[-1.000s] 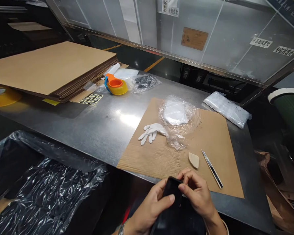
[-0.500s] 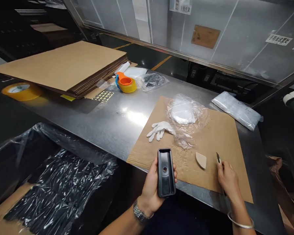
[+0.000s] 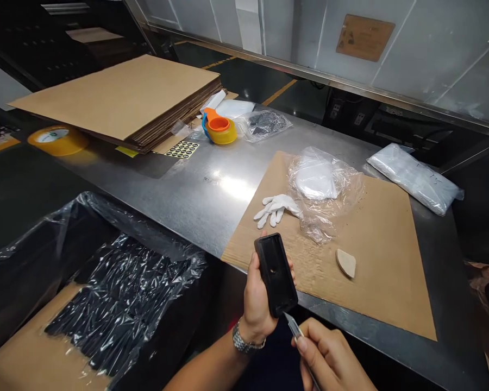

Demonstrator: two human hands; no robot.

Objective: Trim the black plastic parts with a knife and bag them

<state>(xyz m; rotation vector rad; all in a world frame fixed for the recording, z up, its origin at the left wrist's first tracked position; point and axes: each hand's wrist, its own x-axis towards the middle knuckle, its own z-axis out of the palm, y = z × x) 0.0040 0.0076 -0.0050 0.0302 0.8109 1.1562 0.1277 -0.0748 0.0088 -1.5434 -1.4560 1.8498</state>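
My left hand [image 3: 257, 298], with a metal watch on its wrist, is wrapped round a black rectangular tray-like part [image 3: 275, 274], hollow side up, with a small hole in its middle. My right hand [image 3: 324, 353] grips a slim knife [image 3: 294, 328] whose blade tip is at the lower end of the black part. Beyond the hands, a brown cardboard sheet [image 3: 383, 260] carries a beige wedge-shaped block [image 3: 346, 263], a white glove [image 3: 277, 209] and a clear plastic bag with white content [image 3: 315, 176].
At the lower left is a plastic-lined box of wrapped black parts [image 3: 126, 298]. A cardboard stack [image 3: 122, 98], yellow tape roll [image 3: 57, 140], orange tape dispenser [image 3: 220, 127] and sticker sheet [image 3: 182, 149] lie on the metal table [image 3: 179, 195]. A wrapped packet [image 3: 415, 178] lies right.
My right hand has moved left with the knife, from above the cardboard to the lower end of the black part. My left hand has tilted that part. The view has shifted slightly.
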